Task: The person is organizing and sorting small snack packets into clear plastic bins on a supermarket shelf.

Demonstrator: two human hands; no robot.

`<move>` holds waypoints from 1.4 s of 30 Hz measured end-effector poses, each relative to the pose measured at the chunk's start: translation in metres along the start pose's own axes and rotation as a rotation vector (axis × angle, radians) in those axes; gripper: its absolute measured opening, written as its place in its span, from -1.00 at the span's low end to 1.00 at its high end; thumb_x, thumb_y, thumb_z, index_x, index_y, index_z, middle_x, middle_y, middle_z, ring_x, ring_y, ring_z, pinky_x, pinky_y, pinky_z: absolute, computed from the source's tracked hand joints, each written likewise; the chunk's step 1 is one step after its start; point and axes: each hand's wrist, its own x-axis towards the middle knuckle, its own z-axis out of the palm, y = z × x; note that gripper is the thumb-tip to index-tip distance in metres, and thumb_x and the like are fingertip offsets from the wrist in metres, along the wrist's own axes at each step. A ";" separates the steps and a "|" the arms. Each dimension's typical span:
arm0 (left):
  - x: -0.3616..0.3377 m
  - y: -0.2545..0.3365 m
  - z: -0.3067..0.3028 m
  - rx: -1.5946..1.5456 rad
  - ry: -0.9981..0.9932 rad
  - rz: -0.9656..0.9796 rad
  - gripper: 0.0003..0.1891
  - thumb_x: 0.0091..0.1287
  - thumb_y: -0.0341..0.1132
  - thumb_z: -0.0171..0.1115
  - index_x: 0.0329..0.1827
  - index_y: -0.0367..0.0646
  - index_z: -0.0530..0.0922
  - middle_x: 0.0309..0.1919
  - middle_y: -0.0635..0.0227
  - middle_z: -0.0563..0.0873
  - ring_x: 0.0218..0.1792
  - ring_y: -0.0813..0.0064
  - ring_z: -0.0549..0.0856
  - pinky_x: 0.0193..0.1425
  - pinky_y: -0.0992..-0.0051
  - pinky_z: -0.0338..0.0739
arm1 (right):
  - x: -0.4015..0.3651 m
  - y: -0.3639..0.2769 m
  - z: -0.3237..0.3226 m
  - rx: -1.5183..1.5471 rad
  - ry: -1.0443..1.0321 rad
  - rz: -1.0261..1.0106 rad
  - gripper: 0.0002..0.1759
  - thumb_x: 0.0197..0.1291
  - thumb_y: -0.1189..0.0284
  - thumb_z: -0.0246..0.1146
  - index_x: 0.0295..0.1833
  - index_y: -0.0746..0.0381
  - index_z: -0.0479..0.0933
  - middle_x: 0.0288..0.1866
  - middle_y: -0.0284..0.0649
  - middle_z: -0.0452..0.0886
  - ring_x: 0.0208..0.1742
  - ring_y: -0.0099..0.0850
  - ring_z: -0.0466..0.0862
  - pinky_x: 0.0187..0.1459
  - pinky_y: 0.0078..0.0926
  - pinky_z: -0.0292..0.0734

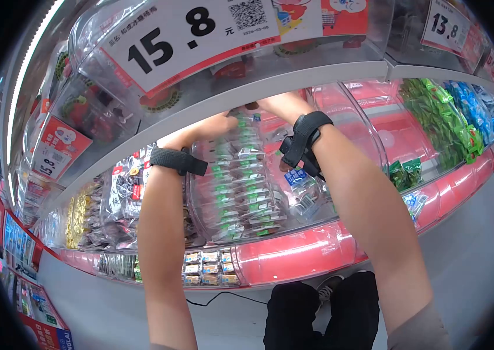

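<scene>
Rows of small snack packets with green and white labels (250, 192) stand in a clear plastic bin (197, 213) below the upper shelf. At the back of these rows is my left hand (219, 125), partly behind the shelf edge and smeared, its fingers not clear. My right hand (270, 104) reaches to the same back end from the right; the shelf edge hides its fingers. Black straps wrap both wrists. Beneath my right wrist lies a clear bag with a blue label (302, 186).
The upper shelf's pale front edge (223, 99) crosses above both hands, with a large price card (194, 41) over it. Green packets (439, 116) and blue packets (474, 105) fill bins at the right. Gold-wrapped packets (80, 216) stand at the left.
</scene>
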 end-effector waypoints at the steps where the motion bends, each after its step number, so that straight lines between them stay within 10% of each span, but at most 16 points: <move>1: 0.005 -0.008 0.002 0.025 0.018 0.010 -0.56 0.08 -0.35 0.08 0.09 -0.16 0.53 -0.03 0.11 0.63 -0.02 0.24 0.60 0.09 0.34 0.48 | -0.005 -0.006 -0.004 0.010 0.018 -0.049 -0.73 0.15 0.48 0.14 -0.04 0.31 0.56 -0.07 0.12 0.62 -0.04 0.01 0.63 -0.08 -0.18 0.53; 15: 0.041 -0.062 0.017 -0.021 0.366 0.170 -0.64 0.12 -0.23 0.16 -0.02 -0.12 0.59 -0.14 0.16 0.68 -0.13 0.23 0.63 0.00 0.35 0.51 | 0.002 0.020 0.018 0.323 0.050 0.003 -0.67 0.06 0.55 0.30 -0.02 0.38 0.54 -0.08 0.04 0.65 -0.03 -0.13 0.66 0.00 -0.27 0.54; 21: 0.024 -0.030 0.007 0.155 0.170 0.033 -0.65 0.15 -0.11 0.25 -0.09 -0.11 0.62 -0.17 0.20 0.69 -0.16 0.21 0.63 -0.04 0.37 0.52 | 0.004 0.027 0.035 0.362 -0.058 0.061 -0.71 0.13 0.40 0.29 -0.07 0.34 0.59 -0.12 0.01 0.67 -0.06 -0.09 0.66 -0.01 -0.27 0.53; 29: 0.013 -0.045 0.020 0.476 0.838 0.169 -0.70 0.28 -0.17 0.04 -0.11 -0.15 0.61 -0.28 0.06 0.69 -0.28 0.11 0.65 -0.17 0.26 0.52 | -0.012 0.007 0.014 0.328 -0.099 0.035 -0.71 0.16 0.41 0.25 -0.04 0.33 0.58 -0.05 0.02 0.66 -0.01 -0.07 0.64 0.02 -0.27 0.50; 42: 0.032 -0.056 0.029 0.087 0.467 0.213 -0.71 0.19 -0.14 0.17 -0.25 -0.22 0.58 -0.36 0.13 0.68 -0.37 0.19 0.59 -0.23 0.27 0.50 | -0.017 0.014 0.031 0.426 -0.176 -0.016 -0.65 0.12 0.55 0.07 0.01 0.35 0.58 -0.01 0.11 0.63 0.04 -0.02 0.62 0.06 -0.24 0.48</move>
